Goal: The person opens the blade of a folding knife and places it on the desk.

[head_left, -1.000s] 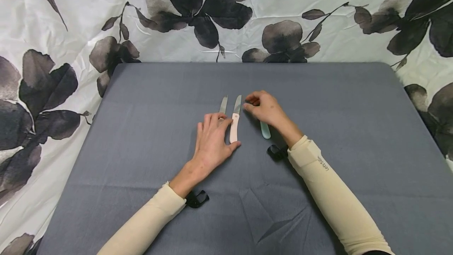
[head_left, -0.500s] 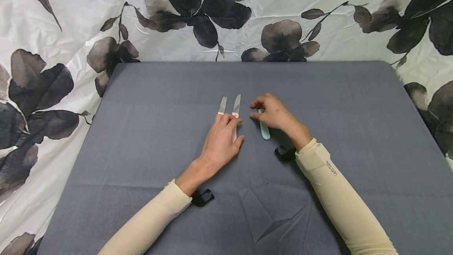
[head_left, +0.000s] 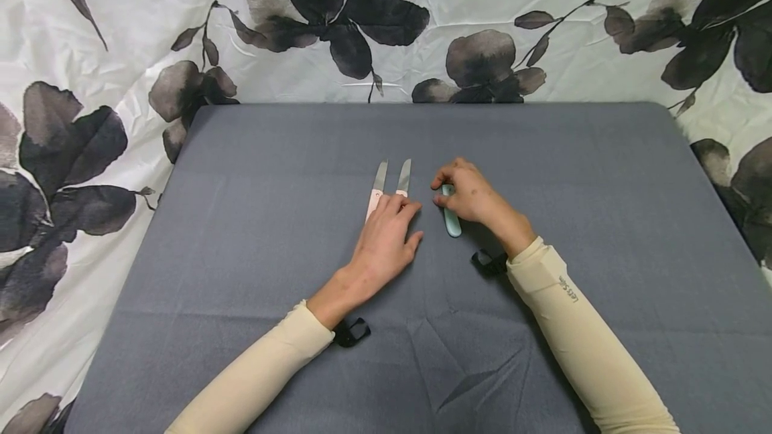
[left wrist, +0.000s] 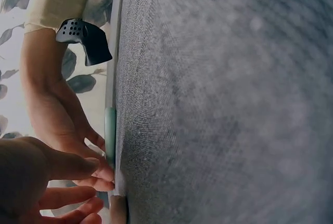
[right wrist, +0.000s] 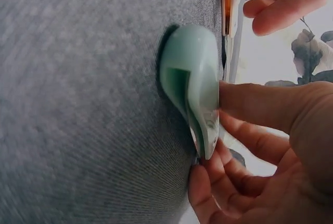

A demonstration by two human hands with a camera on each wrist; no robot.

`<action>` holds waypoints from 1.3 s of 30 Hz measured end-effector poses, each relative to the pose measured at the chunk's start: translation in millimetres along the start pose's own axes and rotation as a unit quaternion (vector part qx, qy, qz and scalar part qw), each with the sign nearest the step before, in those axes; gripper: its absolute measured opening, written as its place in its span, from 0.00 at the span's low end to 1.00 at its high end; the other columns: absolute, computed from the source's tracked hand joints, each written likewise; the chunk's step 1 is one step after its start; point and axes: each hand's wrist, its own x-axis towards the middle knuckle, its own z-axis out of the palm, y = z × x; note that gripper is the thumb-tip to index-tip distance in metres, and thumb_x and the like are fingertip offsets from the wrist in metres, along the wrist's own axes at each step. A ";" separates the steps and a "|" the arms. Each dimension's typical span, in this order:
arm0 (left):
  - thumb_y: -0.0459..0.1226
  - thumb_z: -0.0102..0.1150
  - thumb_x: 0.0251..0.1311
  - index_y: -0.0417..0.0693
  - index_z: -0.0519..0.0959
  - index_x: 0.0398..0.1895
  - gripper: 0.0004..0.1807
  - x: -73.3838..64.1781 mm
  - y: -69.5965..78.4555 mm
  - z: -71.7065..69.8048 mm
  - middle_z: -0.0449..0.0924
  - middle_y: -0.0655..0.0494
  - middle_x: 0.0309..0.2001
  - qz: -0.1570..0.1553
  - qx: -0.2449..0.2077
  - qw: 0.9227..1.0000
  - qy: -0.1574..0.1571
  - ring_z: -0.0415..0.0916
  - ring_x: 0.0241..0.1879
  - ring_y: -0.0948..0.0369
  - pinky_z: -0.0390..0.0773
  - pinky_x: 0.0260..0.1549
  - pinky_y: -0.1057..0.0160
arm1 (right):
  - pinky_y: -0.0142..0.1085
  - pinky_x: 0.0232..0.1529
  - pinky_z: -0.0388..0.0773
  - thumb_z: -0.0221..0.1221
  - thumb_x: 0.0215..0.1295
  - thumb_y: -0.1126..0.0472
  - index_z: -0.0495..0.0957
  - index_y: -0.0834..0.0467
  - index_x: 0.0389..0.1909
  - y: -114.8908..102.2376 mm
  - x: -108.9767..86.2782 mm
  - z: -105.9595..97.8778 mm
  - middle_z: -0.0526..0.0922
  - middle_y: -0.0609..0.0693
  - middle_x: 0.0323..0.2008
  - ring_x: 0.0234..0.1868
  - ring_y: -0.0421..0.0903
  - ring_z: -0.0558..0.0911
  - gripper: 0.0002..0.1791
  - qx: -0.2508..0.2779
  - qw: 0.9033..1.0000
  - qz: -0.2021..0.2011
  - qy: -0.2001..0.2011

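Two pink-handled folding knives lie side by side on the grey table with blades out: the left knife (head_left: 375,199) and the second knife (head_left: 403,183). My left hand (head_left: 386,236) is over their handles and hides much of the second. Its fingers are loosely extended, apart from the handle in the right wrist view. To the right lies a pale green knife handle (head_left: 452,221), slotted along one side (right wrist: 195,62). My right hand (head_left: 470,194) holds its far end between thumb and fingers. Whether its blade is out is hidden.
The grey cloth-covered table (head_left: 241,253) has creases near its front. Behind it hangs a white floral sheet (head_left: 386,52). Black wrist mounts (head_left: 352,332) stick out from under both sleeves.
My left hand has moved right, off the left knife and over the second one. My right hand has shifted slightly right and back to the green handle's far end. The knives have hardly moved.
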 end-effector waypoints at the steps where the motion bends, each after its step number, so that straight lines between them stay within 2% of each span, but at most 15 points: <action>1: 0.38 0.71 0.65 0.42 0.81 0.61 0.22 0.0 0.6 0.2 0.79 0.49 0.56 0.001 -0.001 1.000 0.000 0.74 0.57 0.52 0.76 0.62 0.56 | 0.54 0.61 0.74 0.67 0.69 0.62 0.82 0.64 0.51 0.1 -0.6 -0.1 0.75 0.64 0.53 0.56 0.61 0.75 0.14 -0.002 1.000 0.007 0.002; 4: 0.38 0.71 0.65 0.43 0.82 0.61 0.22 0.2 2.5 1.3 0.79 0.49 0.55 0.001 -0.006 1.000 -0.003 0.74 0.56 0.52 0.76 0.62 0.56 | 0.54 0.57 0.75 0.66 0.71 0.59 0.78 0.65 0.53 -0.2 -2.2 -0.9 0.73 0.65 0.54 0.53 0.61 0.76 0.17 -0.005 0.999 0.033 0.005; 7: 0.38 0.71 0.65 0.43 0.82 0.60 0.21 1.3 5.0 2.9 0.80 0.50 0.54 0.002 -0.009 1.000 -0.007 0.74 0.55 0.52 0.76 0.61 0.56 | 0.53 0.53 0.75 0.65 0.72 0.58 0.77 0.65 0.51 -0.2 -2.8 -1.8 0.74 0.64 0.51 0.50 0.60 0.76 0.16 -0.012 0.999 0.051 0.006; 16: 0.42 0.70 0.66 0.43 0.81 0.62 0.24 7.2 15.4 5.7 0.80 0.50 0.53 0.002 -0.015 0.999 -0.046 0.75 0.54 0.54 0.79 0.58 0.59 | 0.49 0.47 0.74 0.65 0.72 0.58 0.78 0.64 0.46 0.6 -1.7 -4.6 0.76 0.63 0.46 0.45 0.58 0.76 0.13 -0.022 0.998 0.062 0.020; 22: 0.44 0.71 0.65 0.45 0.79 0.64 0.27 8.9 20.7 7.4 0.80 0.51 0.54 -0.012 -0.006 0.997 -0.077 0.75 0.54 0.55 0.82 0.53 0.59 | 0.42 0.38 0.73 0.65 0.72 0.57 0.78 0.63 0.43 -0.4 -2.7 -3.5 0.78 0.60 0.40 0.38 0.54 0.76 0.12 -0.008 0.996 0.078 0.033; 26: 0.46 0.72 0.64 0.45 0.79 0.63 0.27 9.6 24.2 8.4 0.80 0.51 0.53 -0.017 0.003 0.995 -0.098 0.75 0.53 0.55 0.83 0.50 0.58 | 0.36 0.29 0.75 0.65 0.72 0.58 0.78 0.63 0.41 0.0 -4.8 -1.8 0.80 0.59 0.37 0.30 0.49 0.81 0.11 0.023 0.995 0.089 0.038; 29: 0.47 0.73 0.63 0.44 0.81 0.59 0.26 10.8 26.2 9.2 0.80 0.51 0.49 -0.009 0.014 0.995 -0.095 0.75 0.49 0.55 0.82 0.46 0.58 | 0.33 0.25 0.77 0.65 0.72 0.59 0.79 0.63 0.40 0.0 -6.3 -0.9 0.82 0.58 0.34 0.24 0.45 0.83 0.10 0.052 0.993 0.096 0.041; 33: 0.47 0.74 0.62 0.44 0.81 0.55 0.24 12.9 27.2 10.9 0.79 0.51 0.46 0.001 0.026 0.996 -0.085 0.75 0.45 0.55 0.80 0.44 0.58 | 0.32 0.24 0.78 0.65 0.72 0.60 0.79 0.63 0.38 0.0 -7.2 -0.6 0.83 0.56 0.30 0.23 0.43 0.84 0.09 0.070 0.991 0.101 0.045; 39: 0.42 0.72 0.64 0.42 0.79 0.61 0.25 14.7 27.3 12.3 0.80 0.50 0.47 -0.015 0.010 0.996 -0.090 0.77 0.47 0.56 0.83 0.46 0.59 | 0.32 0.26 0.78 0.64 0.72 0.59 0.80 0.62 0.39 1.8 -8.2 -0.9 0.83 0.55 0.31 0.24 0.42 0.85 0.10 0.088 0.991 0.096 0.038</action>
